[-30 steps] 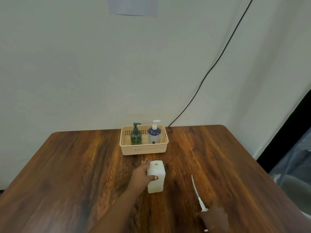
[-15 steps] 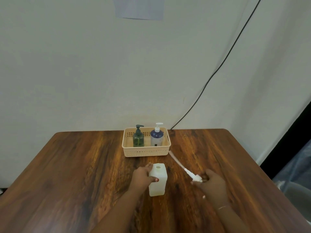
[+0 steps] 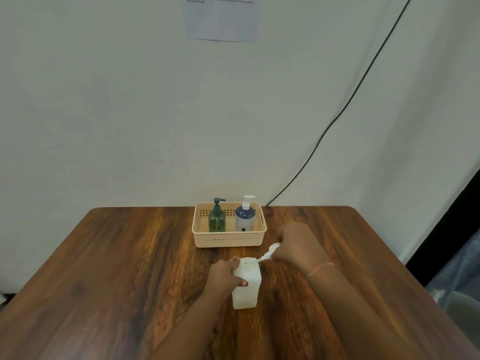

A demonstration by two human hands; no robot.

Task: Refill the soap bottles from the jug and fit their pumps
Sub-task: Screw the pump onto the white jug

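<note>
The left hand (image 3: 223, 276) is wrapped around the square, translucent white plastic soap bottle (image 3: 246, 287), which stands upright on the dark-grained wooden table (image 3: 117, 268), near the front middle; the thumb lies across the bottle's near face and the fingers curl round its left side and shoulder. The right hand (image 3: 296, 245) is clenched around the head of a white plastic pump (image 3: 267, 253), with its tube slanting down and left so that the lower end meets the round opening on top of the bottle. How far the tube has gone in is hard to judge, since that part is blurred. A thin pale band circles the right wrist.

Behind the bottle sits a peach perforated plastic basket (image 3: 230, 241) holding two upright dispensers: a dark green clear pump bottle (image 3: 217, 220) on the left and a navy bottle with a white pump (image 3: 245, 216) on the right. The navy one carries a small dark mark low on its front, too small to read. A pale sheet of paper (image 3: 222, 18) on the wall has lines of print along its top edge, also illegible.

Half a second ago the right hand held the pump out to the right of the bottle, its tube pointing toward the basket; now it has swung over to the bottle's mouth. The left hand's grasp is unchanged.
</note>
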